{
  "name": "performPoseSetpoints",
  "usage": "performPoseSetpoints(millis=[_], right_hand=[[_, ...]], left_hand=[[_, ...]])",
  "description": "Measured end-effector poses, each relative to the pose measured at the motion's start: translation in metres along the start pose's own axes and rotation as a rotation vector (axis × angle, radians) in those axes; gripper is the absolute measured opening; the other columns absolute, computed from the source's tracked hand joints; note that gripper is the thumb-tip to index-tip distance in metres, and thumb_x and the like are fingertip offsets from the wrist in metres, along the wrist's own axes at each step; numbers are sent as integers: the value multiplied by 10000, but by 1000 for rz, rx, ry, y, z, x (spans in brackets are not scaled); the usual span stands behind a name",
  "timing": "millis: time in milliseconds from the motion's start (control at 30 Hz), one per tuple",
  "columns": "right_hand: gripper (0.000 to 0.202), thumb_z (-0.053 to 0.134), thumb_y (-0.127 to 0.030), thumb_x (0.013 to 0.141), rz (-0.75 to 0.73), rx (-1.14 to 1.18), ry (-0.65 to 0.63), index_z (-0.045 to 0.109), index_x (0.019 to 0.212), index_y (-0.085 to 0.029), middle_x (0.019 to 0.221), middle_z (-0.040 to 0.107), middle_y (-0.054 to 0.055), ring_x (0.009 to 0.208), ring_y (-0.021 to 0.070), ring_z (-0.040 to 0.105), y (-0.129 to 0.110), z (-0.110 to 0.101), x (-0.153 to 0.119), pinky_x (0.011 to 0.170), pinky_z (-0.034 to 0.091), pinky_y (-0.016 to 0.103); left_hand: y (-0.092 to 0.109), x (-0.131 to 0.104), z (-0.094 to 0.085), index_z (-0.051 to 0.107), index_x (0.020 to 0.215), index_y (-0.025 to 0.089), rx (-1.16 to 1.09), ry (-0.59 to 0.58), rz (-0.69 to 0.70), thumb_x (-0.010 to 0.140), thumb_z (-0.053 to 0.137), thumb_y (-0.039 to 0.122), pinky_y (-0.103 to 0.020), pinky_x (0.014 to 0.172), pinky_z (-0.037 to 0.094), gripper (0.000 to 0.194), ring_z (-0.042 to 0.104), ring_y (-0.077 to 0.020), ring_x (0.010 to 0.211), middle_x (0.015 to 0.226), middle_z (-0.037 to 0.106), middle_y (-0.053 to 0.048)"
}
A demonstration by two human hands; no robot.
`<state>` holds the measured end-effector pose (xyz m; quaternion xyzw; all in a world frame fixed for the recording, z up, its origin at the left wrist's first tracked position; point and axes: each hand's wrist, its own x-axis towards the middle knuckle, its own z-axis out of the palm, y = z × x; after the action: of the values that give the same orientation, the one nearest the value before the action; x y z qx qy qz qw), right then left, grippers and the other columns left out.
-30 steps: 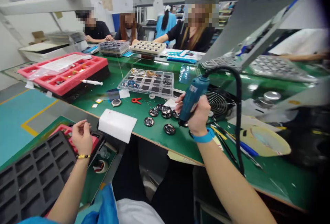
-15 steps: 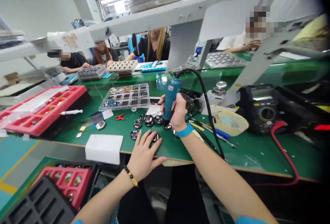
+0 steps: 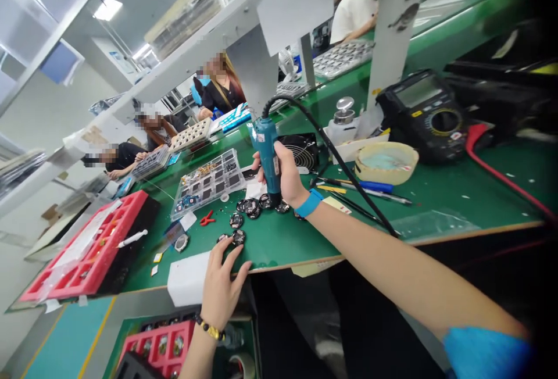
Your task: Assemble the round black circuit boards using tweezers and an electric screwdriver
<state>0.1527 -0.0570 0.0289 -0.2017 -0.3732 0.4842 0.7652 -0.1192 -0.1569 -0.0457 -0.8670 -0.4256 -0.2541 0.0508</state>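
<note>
My right hand (image 3: 286,175) is wrapped round a teal corded electric screwdriver (image 3: 267,155), held upright with its tip down over several round black parts (image 3: 251,208). My left hand (image 3: 221,277) has its fingers apart at the table's front edge. Its fingertips are at two more round black parts, one of them (image 3: 238,237) beside the fingers and the other partly hidden by them. Under the screwdriver's tip, the contact point cannot be made out. A white sheet (image 3: 188,279) lies beside my left hand.
A clear compartment box (image 3: 209,181), red pliers (image 3: 208,218) and a red foam tray (image 3: 87,251) are to the left. A fan (image 3: 300,152), yellow bowl (image 3: 386,163), pens and a multimeter (image 3: 425,111) stand right. People sit across the bench.
The view has tilted and shifted. My left hand has drawn back a little toward the table edge, uncovering a round part. My right hand still holds the screwdriver.
</note>
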Motion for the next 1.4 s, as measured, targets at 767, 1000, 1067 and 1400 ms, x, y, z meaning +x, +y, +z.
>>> performPoseSetpoints(millis=[767,1000,1067,1400], right_hand=[[717,405,-873,883,-67,224,186,672,1081,-237,688,641,37,609,202,636,-28,-24,24,464,467,318],[724,432,-902,861,2,190,116,666,1003,-232,703,659,28,587,171,633,-22,-10,14,481,497,305],[694,477,-888,856,18,166,55,663,961,-228,708,666,25,589,166,643,-16,-6,11,483,506,295],[599,594,-801,859,131,-87,-193,642,865,-204,711,693,16,496,128,627,13,3,-10,440,496,249]], left_hand=[[115,66,45,634,1158,245,-297,-148,317,1007,635,319,-542,1201,506,167,562,-282,1426,1411,678,-100],[70,53,28,647,1051,259,-249,-116,109,999,649,287,-546,1099,563,59,698,-265,1196,1267,735,-87],[60,55,28,657,1048,258,-239,-99,55,1001,643,285,-538,1063,577,56,691,-274,1202,1280,723,-99],[51,56,39,647,1057,264,-260,10,-39,982,653,258,-611,1121,511,76,650,-308,1275,1315,707,-105]])
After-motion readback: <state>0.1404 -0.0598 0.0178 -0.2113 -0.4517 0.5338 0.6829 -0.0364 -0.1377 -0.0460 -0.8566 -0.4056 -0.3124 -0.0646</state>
